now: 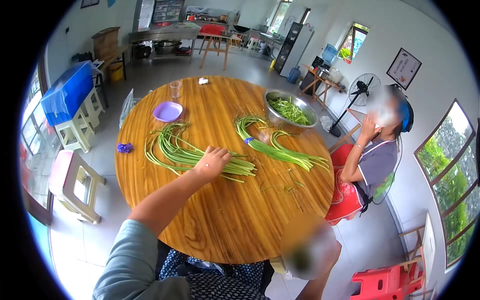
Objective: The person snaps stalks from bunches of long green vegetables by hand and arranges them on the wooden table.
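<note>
My left hand (213, 162) reaches over the round wooden table (200, 220), its fingers curled down on a loose spread of long green stalks (182, 150). What its fingertips grip, if anything, is hidden. Near the table's front right edge is my right hand (334, 252), mostly covered by a blurred patch, so its fingers cannot be made out. Right of the loose stalks lies a green bundle (272, 150) with a blue-purple tie. Behind that bundle, a steel bowl (290, 111) holds short cut green pieces.
A purple dish (168, 111), a clear cup (175, 89) and a purple bundle of ties (124, 148) are on the table's left side. A person (372, 150) sits at the right, one hand near the face. Stools (75, 185) stand at the left.
</note>
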Demonstrator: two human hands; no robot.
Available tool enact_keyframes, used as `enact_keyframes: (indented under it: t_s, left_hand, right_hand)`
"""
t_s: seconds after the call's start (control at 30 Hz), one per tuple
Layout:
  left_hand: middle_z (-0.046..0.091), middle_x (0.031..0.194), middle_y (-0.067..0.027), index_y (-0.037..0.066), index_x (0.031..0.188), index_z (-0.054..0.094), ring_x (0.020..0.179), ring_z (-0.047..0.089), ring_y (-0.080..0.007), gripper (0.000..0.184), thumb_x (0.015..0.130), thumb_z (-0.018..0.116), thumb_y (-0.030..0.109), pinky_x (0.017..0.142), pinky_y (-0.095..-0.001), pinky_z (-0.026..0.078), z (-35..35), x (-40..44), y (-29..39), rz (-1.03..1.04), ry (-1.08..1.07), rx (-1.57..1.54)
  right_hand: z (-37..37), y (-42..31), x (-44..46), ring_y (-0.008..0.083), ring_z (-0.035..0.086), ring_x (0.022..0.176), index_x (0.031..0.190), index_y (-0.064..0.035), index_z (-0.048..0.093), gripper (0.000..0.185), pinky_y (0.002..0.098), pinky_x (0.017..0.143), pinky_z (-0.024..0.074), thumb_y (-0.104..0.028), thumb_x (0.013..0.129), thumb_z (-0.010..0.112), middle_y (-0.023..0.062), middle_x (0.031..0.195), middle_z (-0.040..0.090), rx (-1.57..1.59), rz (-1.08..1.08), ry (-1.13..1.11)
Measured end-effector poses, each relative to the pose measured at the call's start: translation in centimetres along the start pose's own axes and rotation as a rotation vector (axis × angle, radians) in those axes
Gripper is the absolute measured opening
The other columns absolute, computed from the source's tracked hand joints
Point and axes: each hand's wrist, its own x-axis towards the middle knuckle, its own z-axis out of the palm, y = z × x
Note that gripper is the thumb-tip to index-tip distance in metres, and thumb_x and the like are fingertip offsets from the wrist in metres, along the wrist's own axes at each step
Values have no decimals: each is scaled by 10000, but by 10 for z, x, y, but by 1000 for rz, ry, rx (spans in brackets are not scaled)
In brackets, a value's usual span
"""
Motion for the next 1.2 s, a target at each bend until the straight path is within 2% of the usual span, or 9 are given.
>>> enact_keyframes:
  t_s: [0.2,0.37,0.4,0.57,0.7,0.87,1.0,1.07,1.2]
  left_hand:
    - [567,989,-161,11,1041,530,973,551,-368,275,780,473,-55,861,-435,421,-46,-14,25,104,52,-374]
    - [561,1011,-176,8,1050,519,956,560,-376,246,820,479,-68,870,-431,438,-65,-33,51,159,30,-527]
    - [561,1011,-176,8,1050,519,956,560,-376,246,820,479,-68,870,-431,438,-62,-35,52,151,42,-515]
    - [592,979,-189,16,1087,537,917,583,-394,180,936,572,107,794,-458,482,-57,-36,46,34,115,-651]
    - [601,955,-183,24,1087,555,904,594,-391,183,943,575,135,782,-465,486,-60,-35,39,-25,150,-665]
    - [613,974,-191,24,1095,551,887,606,-406,176,942,548,110,772,-464,490,-43,-48,34,-27,175,-656]
    - [613,990,-199,18,1137,551,896,610,-412,230,917,572,83,791,-478,491,-42,-45,37,-27,136,-768]
    - [622,960,-195,10,1137,558,868,623,-402,250,892,591,49,752,-464,509,-34,-45,38,-21,168,-744]
    - [633,861,-176,6,1089,591,740,651,-357,229,863,631,-5,640,-412,536,-34,-46,40,-113,280,-850]
  right_hand:
    - [-4,-202,-21,105,564,833,1152,-61,578,224,243,630,464,-220,994,577,44,1073,630,458,-181,-151]
    - [49,-324,-33,75,508,657,1298,-51,475,311,203,545,380,-208,1032,505,84,992,626,936,-344,-767]
    - [53,-348,-38,75,493,612,1240,-36,521,288,204,541,376,-242,1044,477,70,902,621,966,-231,-883]
    - [99,-393,-34,85,470,553,984,-19,621,321,197,490,340,-270,1057,434,36,724,581,1008,-172,-1009]
    - [122,-400,-28,100,493,584,1031,-17,628,258,219,525,369,-231,1037,484,65,778,614,1114,-132,-1219]
    - [159,-369,-28,148,487,639,1076,-13,638,242,263,587,398,-224,998,549,114,866,622,1338,199,-1371]
    - [161,-364,-23,125,473,613,1060,-63,647,329,261,564,363,-353,1019,496,95,813,615,1467,356,-1446]
    - [170,-355,-26,162,497,631,1063,-63,644,276,276,605,397,-319,981,582,104,788,607,1487,418,-1434]
    - [158,-373,-54,165,547,678,1016,-53,582,196,287,605,432,-47,868,712,130,869,651,1357,151,-1391]
